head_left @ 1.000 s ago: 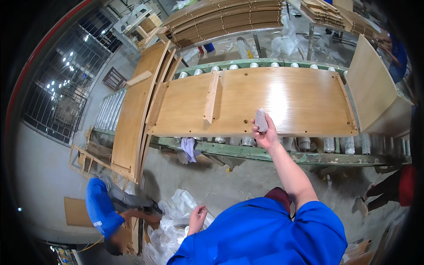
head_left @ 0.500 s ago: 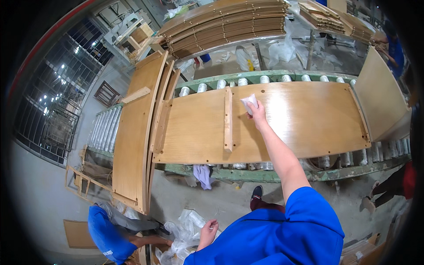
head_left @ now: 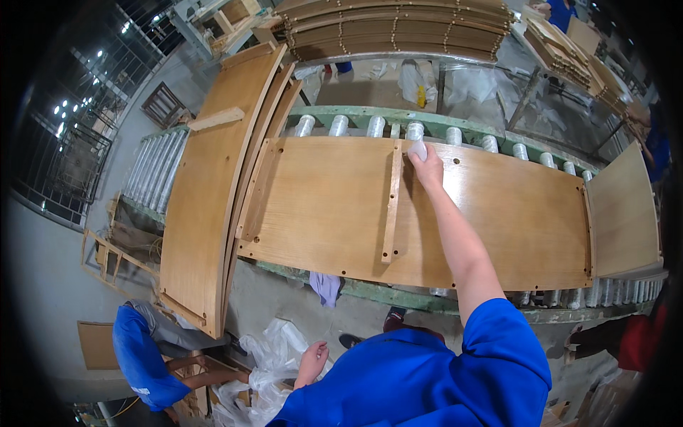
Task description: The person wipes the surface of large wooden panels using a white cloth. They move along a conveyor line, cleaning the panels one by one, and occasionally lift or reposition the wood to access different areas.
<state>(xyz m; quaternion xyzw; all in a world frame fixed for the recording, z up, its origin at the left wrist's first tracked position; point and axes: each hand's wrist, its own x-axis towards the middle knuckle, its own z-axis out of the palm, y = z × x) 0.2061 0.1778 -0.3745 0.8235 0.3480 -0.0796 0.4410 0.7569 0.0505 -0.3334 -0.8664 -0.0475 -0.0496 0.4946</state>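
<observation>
A wide brown wooden panel lies flat across the roller conveyor, with a wooden cross strip standing up from its face. My right hand reaches out over the panel's far edge, closed on a small white folded piece beside the strip's far end. What that piece is made of I cannot make out. Low in front of my body, my left hand hangs away from the panel with its fingers curled in. Nothing shows in it.
Several similar panels lean together on the left. A pale board is at the right end. Wrapped rollers show past the far edge. A co-worker in blue bends beside clear plastic sheeting at lower left.
My right hand has moved with the white piece toward the cross strip and the panel's far edge. The view has shifted and turned. My left hand still hangs low, its fingers more curled.
</observation>
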